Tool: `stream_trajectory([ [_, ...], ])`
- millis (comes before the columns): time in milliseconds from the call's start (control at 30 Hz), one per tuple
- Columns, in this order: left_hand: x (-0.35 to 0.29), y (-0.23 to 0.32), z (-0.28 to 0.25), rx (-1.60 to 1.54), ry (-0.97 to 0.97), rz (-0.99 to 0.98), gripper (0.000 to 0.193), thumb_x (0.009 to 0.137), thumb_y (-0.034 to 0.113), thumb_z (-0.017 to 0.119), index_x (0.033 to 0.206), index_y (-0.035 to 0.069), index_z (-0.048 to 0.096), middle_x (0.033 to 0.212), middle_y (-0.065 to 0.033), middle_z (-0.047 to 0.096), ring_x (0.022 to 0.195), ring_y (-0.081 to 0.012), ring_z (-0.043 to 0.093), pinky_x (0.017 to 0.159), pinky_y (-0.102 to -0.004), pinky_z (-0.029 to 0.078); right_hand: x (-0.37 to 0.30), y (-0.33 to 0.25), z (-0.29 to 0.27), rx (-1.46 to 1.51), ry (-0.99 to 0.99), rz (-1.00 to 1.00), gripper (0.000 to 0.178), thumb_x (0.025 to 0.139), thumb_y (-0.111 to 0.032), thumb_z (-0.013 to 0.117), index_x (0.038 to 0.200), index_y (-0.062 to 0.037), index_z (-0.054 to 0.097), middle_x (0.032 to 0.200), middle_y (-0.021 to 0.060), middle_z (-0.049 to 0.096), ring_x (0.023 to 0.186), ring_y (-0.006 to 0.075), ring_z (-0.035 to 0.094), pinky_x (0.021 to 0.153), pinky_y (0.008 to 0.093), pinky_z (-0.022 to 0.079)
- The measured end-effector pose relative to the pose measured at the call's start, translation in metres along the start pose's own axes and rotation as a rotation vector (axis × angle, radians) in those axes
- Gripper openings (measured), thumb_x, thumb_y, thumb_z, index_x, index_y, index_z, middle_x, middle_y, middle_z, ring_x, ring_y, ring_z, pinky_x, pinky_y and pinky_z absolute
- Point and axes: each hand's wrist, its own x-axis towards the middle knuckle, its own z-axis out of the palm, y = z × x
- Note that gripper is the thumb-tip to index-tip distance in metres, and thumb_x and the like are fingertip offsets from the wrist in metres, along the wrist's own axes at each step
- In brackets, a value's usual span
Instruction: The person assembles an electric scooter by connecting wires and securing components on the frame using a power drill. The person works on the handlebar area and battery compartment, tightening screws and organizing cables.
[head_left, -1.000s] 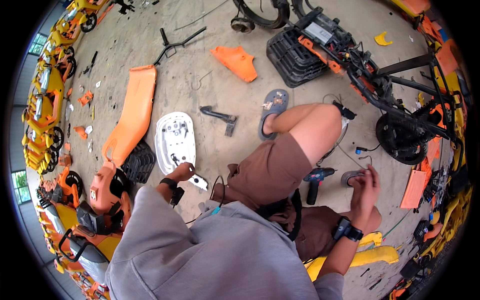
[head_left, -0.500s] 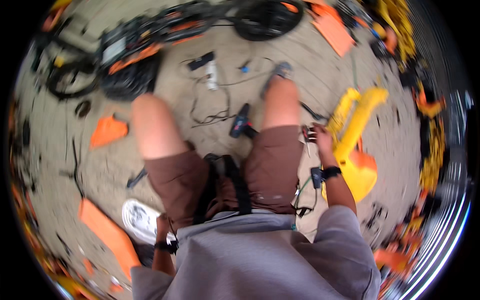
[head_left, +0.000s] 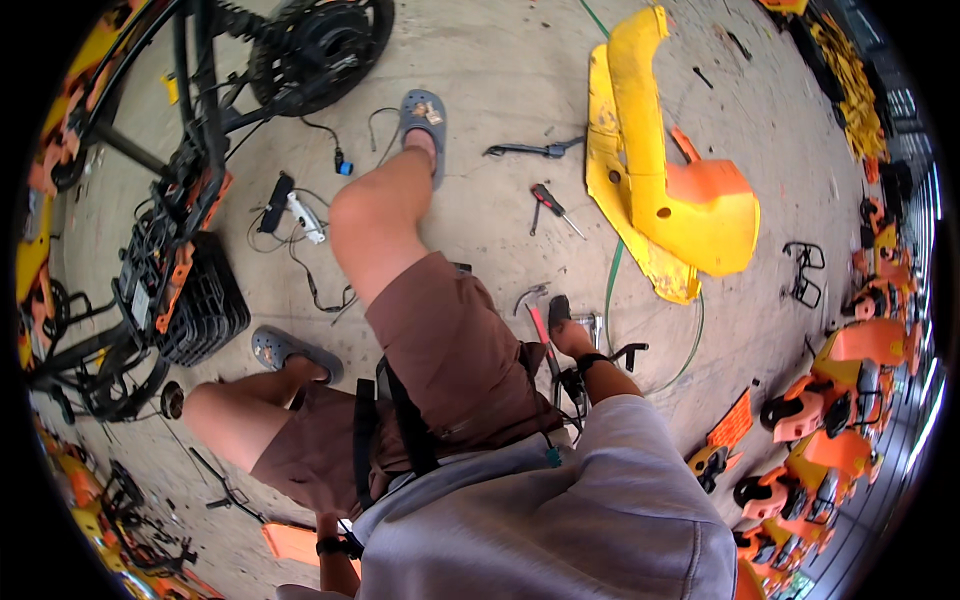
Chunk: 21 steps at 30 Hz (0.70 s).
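My right hand (head_left: 567, 328) reaches down beside my right thigh, close to a red-handled tool (head_left: 541, 328) and a chrome metal part (head_left: 598, 330). Its fingers are dark and partly turned away, so a grip cannot be made out. Low by my left hip, my left hand (head_left: 333, 522) is mostly covered by shorts and shirt; its fingers are hidden. On the floor ahead of my right hand lie a red and black screwdriver (head_left: 555, 208) and a black lever-like part (head_left: 540, 150). A large yellow scooter panel (head_left: 645, 150) with an orange piece (head_left: 700, 182) lies beyond them.
At the left stands a dark scooter frame (head_left: 190, 130) with a black wheel (head_left: 325, 50) and a black crate (head_left: 205, 305). A white charger-like box with cables (head_left: 305, 218) lies near my feet. Orange scooters (head_left: 825, 400) line the right side. A green cord (head_left: 612, 270) crosses the floor.
My view and body have turned right, so the scooter frame now sits at the left. My right hand has moved from beside the yellow panel to the tools near my hip.
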Motion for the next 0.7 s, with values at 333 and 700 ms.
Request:
stream_trajectory([
  [333, 0.008, 0.086, -0.005, 0.22, -0.006, 0.093, 0.024, 0.089, 0.019, 0.055, 0.099, -0.001, 0.063, 0.088, -0.0088, 0.061, 0.08, -0.0194, 0.058, 0.07, -0.0366, 0.047, 0.05, -0.012, 0.035, 0.266, 0.27, 0.211, 0.029, 0.082, -0.029, 0.059, 0.094, -0.0055, 0.069, 0.093, 0.0215, 0.069, 0.092, 0.0391, 0.065, 0.083, 0.0468, 0.052],
  [700, -0.015, 0.142, -0.023, 0.497, -0.005, 0.235, 0.027, 0.091, 0.021, 0.056, 0.109, 0.002, 0.063, 0.103, -0.0093, 0.063, 0.094, -0.0207, 0.059, 0.08, -0.0362, 0.048, 0.177, -0.109, -0.042, 0.576, 0.557, 0.232, 0.032, 0.079, -0.034, 0.066, 0.093, -0.005, 0.068, 0.089, 0.02, 0.07, 0.089, 0.0378, 0.067, 0.08, 0.0449, 0.052],
])
